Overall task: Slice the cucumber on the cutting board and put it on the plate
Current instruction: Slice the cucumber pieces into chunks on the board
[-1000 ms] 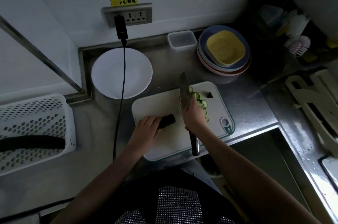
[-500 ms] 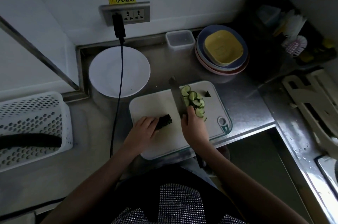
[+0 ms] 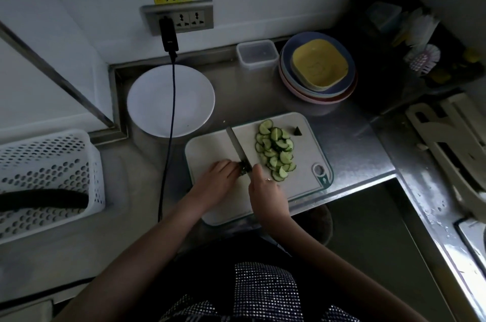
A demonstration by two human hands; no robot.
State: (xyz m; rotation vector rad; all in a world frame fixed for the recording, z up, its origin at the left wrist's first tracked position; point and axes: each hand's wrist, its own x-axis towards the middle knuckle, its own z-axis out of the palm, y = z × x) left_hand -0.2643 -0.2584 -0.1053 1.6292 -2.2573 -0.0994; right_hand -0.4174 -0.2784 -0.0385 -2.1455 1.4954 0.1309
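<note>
A white cutting board (image 3: 210, 148) lies at the counter's front edge. A pile of half-moon cucumber slices (image 3: 276, 150) covers its right side, with a small dark end piece (image 3: 297, 131) beyond them. My left hand (image 3: 215, 182) presses down on the short remaining cucumber stub (image 3: 244, 169), mostly hidden under my fingers. My right hand (image 3: 265, 190) grips the knife (image 3: 238, 148), whose blade rests on the stub's cut end and points away from me. The empty white plate (image 3: 152, 100) sits behind the board to the left.
A black cable (image 3: 168, 137) hangs from the wall socket across the plate. A white perforated basket (image 3: 52, 163) at left holds another dark cucumber (image 3: 44, 200). Stacked coloured plates (image 3: 318, 69) and a clear tub (image 3: 257, 54) stand behind. A sink drops off at right.
The knife shifted left from the slice pile onto the stub's end. The stub looks shorter, and the slice pile is now fully uncovered by my right hand.
</note>
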